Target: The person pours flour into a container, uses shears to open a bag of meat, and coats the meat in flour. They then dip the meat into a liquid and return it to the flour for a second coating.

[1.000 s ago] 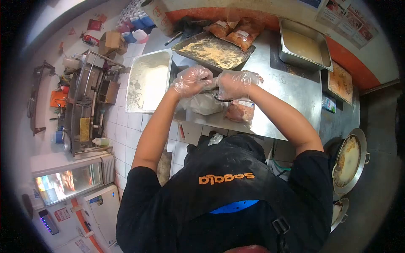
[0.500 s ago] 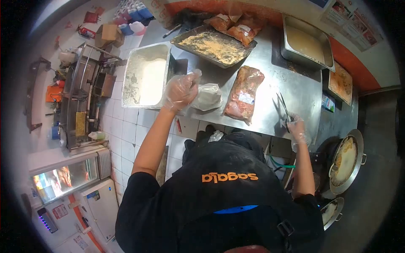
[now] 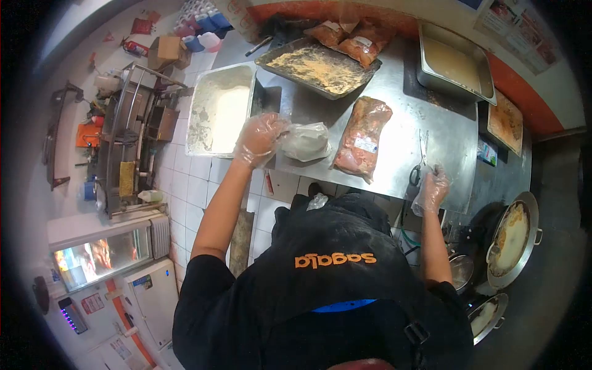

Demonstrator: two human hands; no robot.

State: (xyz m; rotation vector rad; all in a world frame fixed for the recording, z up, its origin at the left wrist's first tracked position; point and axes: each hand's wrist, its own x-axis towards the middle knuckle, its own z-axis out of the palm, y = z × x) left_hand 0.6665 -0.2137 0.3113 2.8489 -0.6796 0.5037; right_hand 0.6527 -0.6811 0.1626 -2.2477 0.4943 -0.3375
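My left hand [image 3: 259,139], in a clear plastic glove, has its fingers closed at the left edge of a clear plastic bag [image 3: 306,143] with whitish contents. To the bag's right lies a sealed pack of seasoned meat [image 3: 362,137] with a white label. Black-handled scissors [image 3: 416,169] rest on the steel table [image 3: 394,176], blades pointing away from me. Just right of their handles is my right hand [image 3: 434,187], gloved too, with fingers loosely bent and nothing visible in them.
A steel bin of white powder [image 3: 192,111] stands at the left. At the back are a crumb-strewn dark tray [image 3: 336,94], meat packs [image 3: 364,46] and a deep steel pan of pale liquid [image 3: 484,92]. Two large pans [image 3: 531,237] sit at the right.
The scissors have left my right hand and lie on the table. That hand has drawn slightly back beside them. My left hand has lowered a little against the bag.
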